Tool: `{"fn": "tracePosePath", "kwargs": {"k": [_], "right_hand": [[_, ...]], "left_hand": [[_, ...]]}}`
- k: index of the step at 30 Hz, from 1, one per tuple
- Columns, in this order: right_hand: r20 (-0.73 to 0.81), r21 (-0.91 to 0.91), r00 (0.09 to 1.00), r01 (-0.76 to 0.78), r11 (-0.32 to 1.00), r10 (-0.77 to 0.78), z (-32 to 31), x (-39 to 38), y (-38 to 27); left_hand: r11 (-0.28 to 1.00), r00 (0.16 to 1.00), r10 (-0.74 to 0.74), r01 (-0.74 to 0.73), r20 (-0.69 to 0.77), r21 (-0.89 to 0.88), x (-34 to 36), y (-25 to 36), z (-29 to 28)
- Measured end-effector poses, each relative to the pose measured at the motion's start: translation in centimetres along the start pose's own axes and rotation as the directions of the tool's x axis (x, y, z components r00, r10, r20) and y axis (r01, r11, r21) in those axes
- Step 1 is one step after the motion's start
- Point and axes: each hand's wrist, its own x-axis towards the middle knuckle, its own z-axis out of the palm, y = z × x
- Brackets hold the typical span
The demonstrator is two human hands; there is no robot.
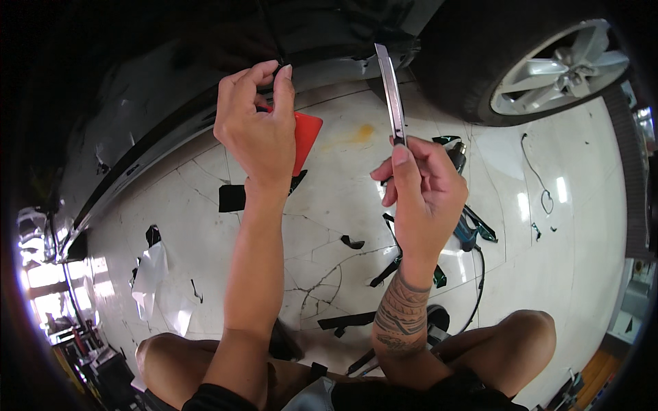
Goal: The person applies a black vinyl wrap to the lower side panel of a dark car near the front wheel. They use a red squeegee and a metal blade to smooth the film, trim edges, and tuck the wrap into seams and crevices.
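Observation:
My left hand (255, 123) is raised beside the lower edge of a glossy black car body (178, 61), gripping a red flat squeegee (308, 137); a small dark piece shows between its thumb and fingertips, too small to identify. My right hand (425, 192) is closed on a silver utility knife (392, 89), held upright with the blade end pointing toward the car. Below and behind the right hand lies a blue and black heat gun (465, 233) with a cord, partly hidden by that hand.
A wheel (473, 82) with silver spokes stands at upper right. Several black film scraps (232, 198) and crumpled white backing (147, 281) lie on the cracked white tiled floor (562, 260). My bent knees (521, 342) frame the bottom. Dark equipment (89, 342) sits at lower left.

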Motion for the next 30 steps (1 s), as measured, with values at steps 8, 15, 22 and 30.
{"fn": "tracePosePath", "kwargs": {"k": [8, 15, 22, 30], "right_hand": [[0.092, -0.049, 0.996, 0.011, 0.999, -0.007, -2.8, 2.4, -1.2], [0.168, -0.042, 0.984, -0.047, 0.998, 0.054, -4.8, 3.9, -3.7], [0.126, 0.019, 0.991, -0.056, 0.998, 0.053, -8.1, 5.0, -6.0], [0.181, -0.042, 0.983, -0.003, 0.999, 0.010, -15.2, 6.5, -6.8]], "left_hand": [[0.995, 0.993, -0.068, 0.074, -0.098, 0.062, -0.1, 0.8, 1.1], [0.991, 0.990, -0.099, 0.107, -0.103, 0.084, -0.5, 1.4, 2.3], [0.979, 0.988, -0.149, 0.143, 0.032, 0.148, -1.4, 2.2, 2.2], [0.941, 0.943, -0.330, 0.325, 0.049, 0.091, -6.5, -0.4, -1.6]]}}
